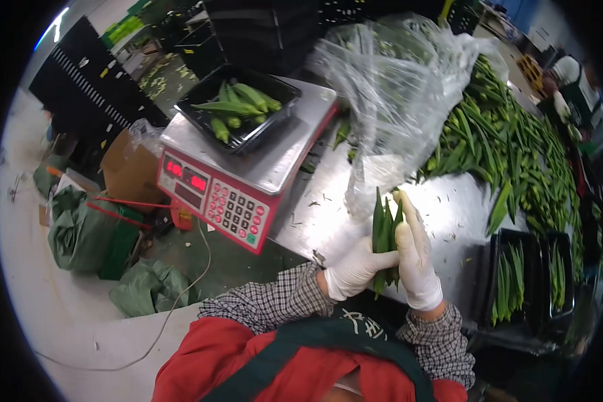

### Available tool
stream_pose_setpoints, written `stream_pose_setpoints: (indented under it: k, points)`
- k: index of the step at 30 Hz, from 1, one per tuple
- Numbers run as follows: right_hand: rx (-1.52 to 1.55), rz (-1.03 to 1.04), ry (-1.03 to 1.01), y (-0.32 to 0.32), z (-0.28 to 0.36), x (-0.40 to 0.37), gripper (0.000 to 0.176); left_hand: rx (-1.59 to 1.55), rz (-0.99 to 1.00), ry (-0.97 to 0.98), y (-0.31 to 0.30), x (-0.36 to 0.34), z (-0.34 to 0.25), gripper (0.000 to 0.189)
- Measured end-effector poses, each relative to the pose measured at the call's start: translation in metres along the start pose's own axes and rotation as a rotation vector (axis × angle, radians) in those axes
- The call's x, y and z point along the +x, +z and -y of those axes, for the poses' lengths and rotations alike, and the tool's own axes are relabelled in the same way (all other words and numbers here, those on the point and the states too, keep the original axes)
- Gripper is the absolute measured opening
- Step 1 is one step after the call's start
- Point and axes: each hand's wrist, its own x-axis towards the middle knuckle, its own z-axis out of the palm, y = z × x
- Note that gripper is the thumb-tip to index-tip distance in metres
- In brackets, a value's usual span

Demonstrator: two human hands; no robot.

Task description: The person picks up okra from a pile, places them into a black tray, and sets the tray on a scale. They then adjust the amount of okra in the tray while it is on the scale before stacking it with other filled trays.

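White gloves on both hands. Left hand [354,269]: fingers curled round the lower stems of an okra bunch [383,228], gripping from the left. Right hand [417,264]: fingers stretched upward along the right side of the bunch, thumb laid across the front, so the pods are clamped between the two hands. The bunch stands upright, tips up, held above the near edge of the steel table [328,221].

Just beyond the hands: a clear plastic bag [395,80], crumpled and standing open. Beyond and to the left: a red-fronted scale [248,181] carrying a black tray [283,86] with several okra pods [238,107]. To the right of the bag: a loose okra heap [509,147] on the table. Right of the hands, close by: black trays [492,268] with pods in them. Far right: a co-worker [573,87], also gloved.
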Motion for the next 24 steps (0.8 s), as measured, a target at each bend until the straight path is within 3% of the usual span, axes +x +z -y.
stream_pose_setpoints:
  k: [4, 6, 8, 9, 10, 13, 14, 17, 19, 22, 24]
  points:
    - [-0.047, -0.059, -0.095, -0.014, 0.009, -0.002, 0.061, 0.073, -0.122, 0.199, 0.018, -0.023, -0.049, 0.036]
    - [0.034, -0.063, -0.021, -0.021, 0.011, -0.004, 0.06, 0.226, -0.251, 0.52, 0.032, -0.046, -0.105, 0.047]
    - [0.122, -0.047, 0.071, -0.026, 0.007, -0.008, 0.059, 0.315, -0.272, 0.811, 0.018, -0.055, -0.158, 0.042]
    - [0.117, -0.046, 0.066, -0.027, 0.008, -0.009, 0.058, 0.416, -0.335, 0.831, 0.013, -0.062, -0.185, 0.037]
    - [0.112, -0.045, 0.059, -0.028, 0.008, -0.009, 0.057, 0.257, -0.357, 0.859, 0.003, -0.059, -0.206, 0.033]
    - [0.111, -0.023, 0.06, -0.028, 0.005, -0.01, 0.053, 0.185, -0.496, 0.661, -0.055, -0.051, -0.255, 0.023]
    - [0.111, -0.014, 0.065, -0.029, 0.004, -0.01, 0.052, 0.24, -0.46, 0.556, -0.082, -0.051, -0.269, 0.026]
    - [0.107, 0.012, 0.061, -0.032, 0.004, -0.011, 0.048, 0.329, -0.679, 0.488, -0.049, -0.065, -0.268, 0.039]
    - [0.196, -0.029, 0.169, -0.035, 0.009, -0.012, 0.046, 0.396, -0.801, 0.427, -0.039, -0.08, -0.27, 0.046]
    - [0.169, -0.04, 0.17, -0.038, 0.0, -0.013, 0.044, 0.693, -0.659, 0.495, -0.047, -0.099, -0.297, 0.054]
    - [0.148, -0.037, 0.14, -0.039, -0.005, -0.011, 0.043, 1.031, -0.624, 0.648, -0.048, -0.111, -0.312, 0.054]
